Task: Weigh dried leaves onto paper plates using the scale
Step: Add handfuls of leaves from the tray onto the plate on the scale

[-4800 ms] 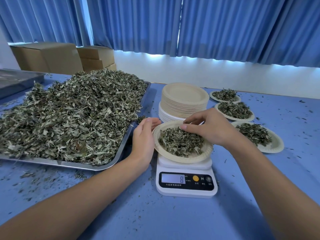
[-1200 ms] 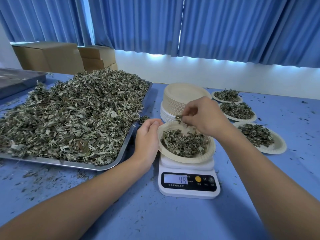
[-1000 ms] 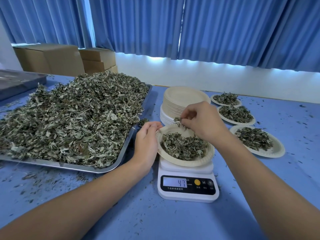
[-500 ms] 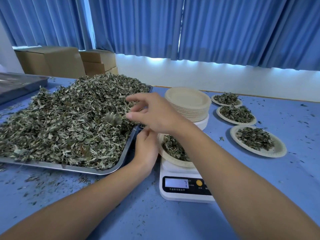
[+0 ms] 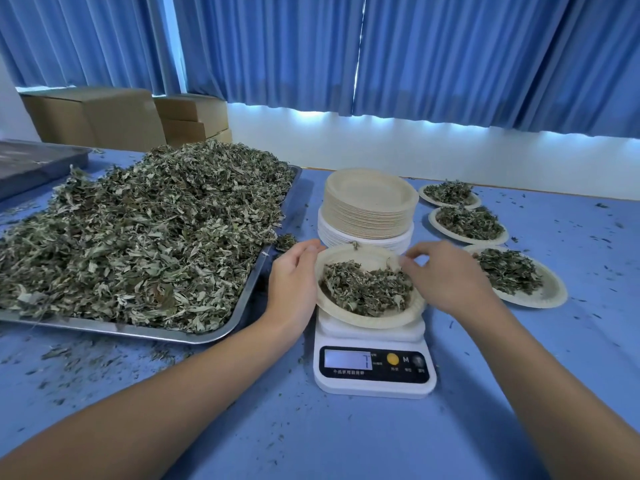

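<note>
A white digital scale (image 5: pixel 374 372) stands on the blue table, and its display shows a 7. On it sits a paper plate (image 5: pixel 367 321) holding dried leaves (image 5: pixel 363 289). My left hand (image 5: pixel 294 282) rests flat against the plate's left rim, fingers straight. My right hand (image 5: pixel 446 275) reaches over the plate's right rim with loosely bent fingers. Its fingertips touch the leaves there. A big heap of dried leaves (image 5: pixel 145 230) fills a metal tray (image 5: pixel 138 332) on the left.
A stack of unused paper plates (image 5: pixel 370 202) stands just behind the scale. Three filled plates (image 5: pixel 512 275) (image 5: pixel 469 223) (image 5: pixel 450 194) lie in a row at the right. Cardboard boxes (image 5: pixel 93 116) and a second tray (image 5: pixel 31 164) are at the far left. Leaf crumbs litter the table.
My right hand had carried a pinch of leaves from the plate over to the tray; it is now back at the plate's right rim. My left hand stayed at the left rim.
</note>
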Demonstrator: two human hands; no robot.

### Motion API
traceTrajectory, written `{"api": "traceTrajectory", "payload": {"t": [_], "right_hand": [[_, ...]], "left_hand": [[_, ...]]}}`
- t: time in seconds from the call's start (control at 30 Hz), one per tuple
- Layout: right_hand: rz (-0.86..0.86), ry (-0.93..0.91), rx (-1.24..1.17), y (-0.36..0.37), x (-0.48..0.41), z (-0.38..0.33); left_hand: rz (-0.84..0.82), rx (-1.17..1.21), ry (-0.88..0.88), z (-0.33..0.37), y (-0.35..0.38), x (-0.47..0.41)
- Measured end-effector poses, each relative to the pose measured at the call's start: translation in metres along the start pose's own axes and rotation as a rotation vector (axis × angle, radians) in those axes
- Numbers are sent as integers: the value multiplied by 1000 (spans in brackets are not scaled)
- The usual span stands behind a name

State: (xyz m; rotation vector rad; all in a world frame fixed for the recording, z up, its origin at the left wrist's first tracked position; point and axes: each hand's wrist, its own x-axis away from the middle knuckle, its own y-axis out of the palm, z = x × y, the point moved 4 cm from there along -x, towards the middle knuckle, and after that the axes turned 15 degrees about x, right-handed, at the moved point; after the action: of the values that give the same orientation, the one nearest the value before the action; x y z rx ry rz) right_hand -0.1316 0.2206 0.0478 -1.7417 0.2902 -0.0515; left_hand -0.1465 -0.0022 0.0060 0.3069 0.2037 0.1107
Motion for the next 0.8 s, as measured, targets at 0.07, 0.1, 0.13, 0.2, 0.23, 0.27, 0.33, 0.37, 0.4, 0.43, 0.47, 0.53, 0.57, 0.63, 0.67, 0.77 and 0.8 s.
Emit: {"api": "traceTrajectory", "payload": {"t": [0.07, 0.1, 0.13, 0.2, 0.23, 0.27, 0.33, 0.37, 0.4, 0.43, 0.47, 0.53, 0.57, 0.63, 0.67, 0.77, 0.8], "right_hand": [[-41, -41, -114, 7, 4, 5], [-32, -41, -169, 7, 5, 8], [-26, -27, -223, 6, 6, 12], [-30, 10, -340, 0, 7, 22], [-29, 28, -391, -4, 9, 28], [-22, 47, -434, -8, 12, 36], [-4, 83, -484, -16, 19, 58], [-1, 98, -492, -19, 23, 71], [-4, 112, -495, -22, 28, 86], [-16, 123, -494, -24, 34, 101], [-31, 135, -489, -26, 40, 116], [-57, 176, -504, -29, 53, 144], [-68, 201, -522, -30, 59, 157], [-113, 230, -548, -30, 68, 178], [-138, 237, -547, -29, 70, 186], [-136, 255, -467, -30, 69, 207], [-138, 256, -433, -30, 67, 212]], "left_hand": [[-29, -73, 26, 0, 5, 1], [-46, -115, 33, 2, 8, 1], [-71, -149, 47, 4, 11, 1], [-140, -196, 103, 12, 20, 2], [-182, -216, 117, 16, 25, 3], [-229, -236, 110, 20, 32, 4], [-349, -302, 78, 25, 49, 7], [-413, -362, 73, 27, 60, 10], [-480, -423, 66, 28, 73, 15], [-549, -471, 44, 28, 86, 21], [-620, -516, 16, 27, 99, 29], [-763, -646, -22, 22, 123, 46], [-832, -707, -28, 17, 133, 55], [-937, -812, -40, 5, 151, 70], [-980, -870, -46, -2, 159, 77], [-1071, -1040, -62, -22, 178, 89], [-1090, -1081, -63, -26, 181, 92]]}}
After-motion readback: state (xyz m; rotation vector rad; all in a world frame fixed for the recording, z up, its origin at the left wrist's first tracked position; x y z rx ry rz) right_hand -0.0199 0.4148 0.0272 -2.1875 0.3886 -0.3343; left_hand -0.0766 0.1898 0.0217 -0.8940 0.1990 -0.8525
